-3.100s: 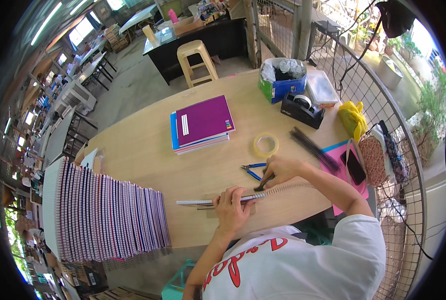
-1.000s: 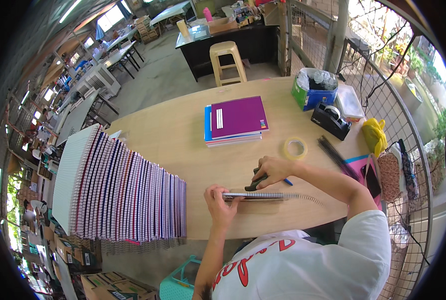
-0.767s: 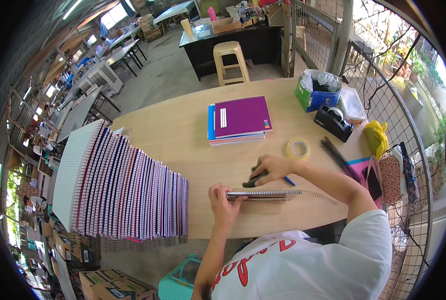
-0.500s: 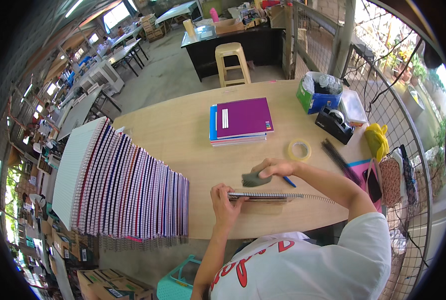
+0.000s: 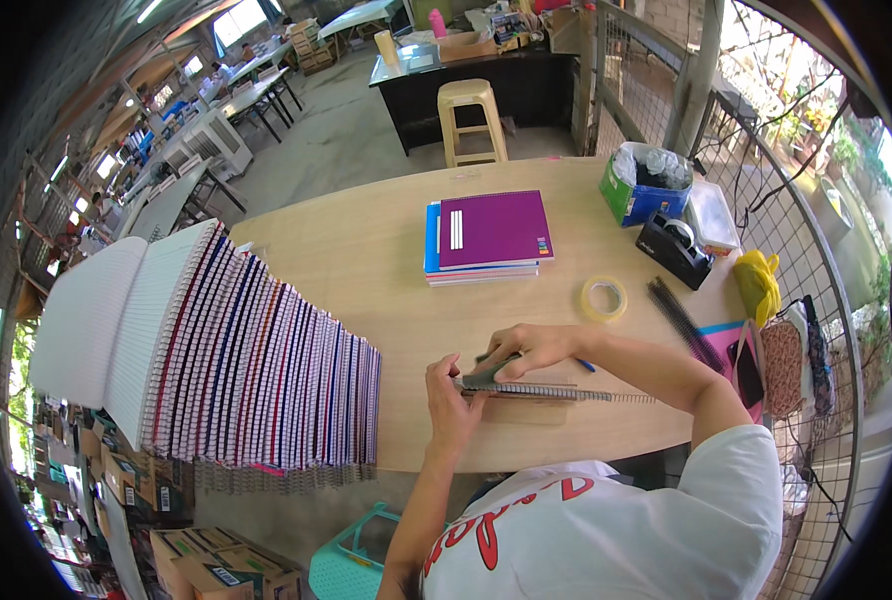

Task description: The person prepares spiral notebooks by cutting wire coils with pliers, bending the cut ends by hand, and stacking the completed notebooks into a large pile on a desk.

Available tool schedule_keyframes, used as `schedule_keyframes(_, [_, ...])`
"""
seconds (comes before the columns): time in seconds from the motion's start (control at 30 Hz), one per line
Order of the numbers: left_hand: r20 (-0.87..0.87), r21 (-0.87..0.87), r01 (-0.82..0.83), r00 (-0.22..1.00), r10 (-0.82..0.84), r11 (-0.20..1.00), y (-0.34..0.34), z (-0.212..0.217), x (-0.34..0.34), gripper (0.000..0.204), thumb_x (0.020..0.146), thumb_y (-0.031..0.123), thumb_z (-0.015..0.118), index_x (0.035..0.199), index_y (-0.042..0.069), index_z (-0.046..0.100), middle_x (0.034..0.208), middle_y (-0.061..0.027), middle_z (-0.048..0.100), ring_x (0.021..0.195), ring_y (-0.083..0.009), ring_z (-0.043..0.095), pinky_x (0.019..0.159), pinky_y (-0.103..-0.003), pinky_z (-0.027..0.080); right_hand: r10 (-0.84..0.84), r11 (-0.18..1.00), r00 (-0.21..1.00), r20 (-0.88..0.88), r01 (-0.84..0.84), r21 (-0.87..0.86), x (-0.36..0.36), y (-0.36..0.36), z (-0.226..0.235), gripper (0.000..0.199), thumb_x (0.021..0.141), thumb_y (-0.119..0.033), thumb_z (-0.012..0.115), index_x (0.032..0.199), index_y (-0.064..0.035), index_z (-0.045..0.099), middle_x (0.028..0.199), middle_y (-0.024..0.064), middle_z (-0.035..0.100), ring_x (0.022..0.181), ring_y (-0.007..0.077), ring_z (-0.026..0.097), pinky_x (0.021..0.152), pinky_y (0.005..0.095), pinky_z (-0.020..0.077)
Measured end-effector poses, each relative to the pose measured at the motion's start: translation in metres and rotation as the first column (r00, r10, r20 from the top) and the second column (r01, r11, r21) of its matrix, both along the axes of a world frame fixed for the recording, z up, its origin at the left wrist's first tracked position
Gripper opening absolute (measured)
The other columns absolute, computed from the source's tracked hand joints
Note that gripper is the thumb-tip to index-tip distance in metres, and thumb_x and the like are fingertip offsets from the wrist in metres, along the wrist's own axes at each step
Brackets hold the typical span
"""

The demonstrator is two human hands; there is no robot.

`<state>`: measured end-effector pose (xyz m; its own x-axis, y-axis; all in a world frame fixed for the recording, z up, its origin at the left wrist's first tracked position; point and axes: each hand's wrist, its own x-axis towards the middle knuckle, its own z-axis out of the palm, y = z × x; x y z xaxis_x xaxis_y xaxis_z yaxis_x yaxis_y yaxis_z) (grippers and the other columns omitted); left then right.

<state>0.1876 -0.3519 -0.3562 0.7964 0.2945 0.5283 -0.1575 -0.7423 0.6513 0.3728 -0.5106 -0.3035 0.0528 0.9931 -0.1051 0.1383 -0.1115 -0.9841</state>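
Now both hands on the spiral-bound notebook (image 5: 551, 392): left hand (image 5: 453, 405) gripping its end, right hand (image 5: 526, 350) clutching pliers (image 5: 488, 374).

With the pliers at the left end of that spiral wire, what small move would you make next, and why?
Probably squeeze the pliers to crimp the wire end. The right hand has them at the left tip of the spiral wire, and the left hand steadies the notebook there.
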Motion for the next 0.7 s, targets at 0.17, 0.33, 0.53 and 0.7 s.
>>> schedule_keyframes(0.17, [0.045,0.014,0.011,0.999,-0.011,1.000,0.001,0.001,0.000,0.080,0.074,0.025,0.087,0.133,0.000,0.039,0.104,-0.0133,0.048,0.091,-0.0265,0.050,0.083,-0.039,0.045,-0.024,1.000,0.922,0.387,0.025,0.003,-0.009,0.009,0.006,0.053,0.090,-0.048,0.060,0.128,-0.0125,0.068,0.111,0.0229,0.066,0.107,0.0353,0.059,0.096,0.0421,0.0461])
schedule_keyframes(0.33, [0.112,-0.363,0.069,0.993,-0.030,0.929,0.019,-0.019,-0.006,0.074,0.078,0.013,0.084,0.134,0.003,0.037,0.106,-0.0106,0.051,0.095,-0.0208,0.053,0.085,-0.036,0.048,-0.081,0.991,0.971,0.227,0.103,-0.086,0.001,0.016,-0.003,0.053,0.089,-0.045,0.061,0.132,-0.0147,0.066,0.123,0.0227,0.060,0.111,0.0355,0.058,0.098,0.0420,0.0449])
schedule_keyframes(0.53, [0.146,-0.737,0.195,0.981,-0.130,0.647,0.037,-0.025,-0.007,0.063,0.085,-0.003,0.073,0.133,0.009,0.034,0.097,-0.0053,0.055,0.091,-0.0118,0.057,0.077,-0.023,0.049,-0.067,0.994,0.964,0.257,0.088,-0.071,-0.002,0.032,-0.001,0.051,0.089,-0.048,0.061,0.127,-0.0145,0.069,0.109,0.0250,0.066,0.107,0.0357,0.059,0.097,0.0430,0.0463])
schedule_keyframes(0.7, [0.132,-0.767,0.187,0.982,-0.134,0.614,0.041,-0.034,-0.010,0.067,0.083,0.000,0.077,0.133,0.010,0.034,0.098,-0.0067,0.057,0.091,-0.0139,0.059,0.085,-0.027,0.051,-0.006,1.000,0.909,0.418,-0.001,0.017,-0.004,0.040,-0.013,0.050,0.089,-0.049,0.062,0.125,-0.0147,0.070,0.107,0.0256,0.066,0.107,0.0367,0.059,0.097,0.0424,0.0466])
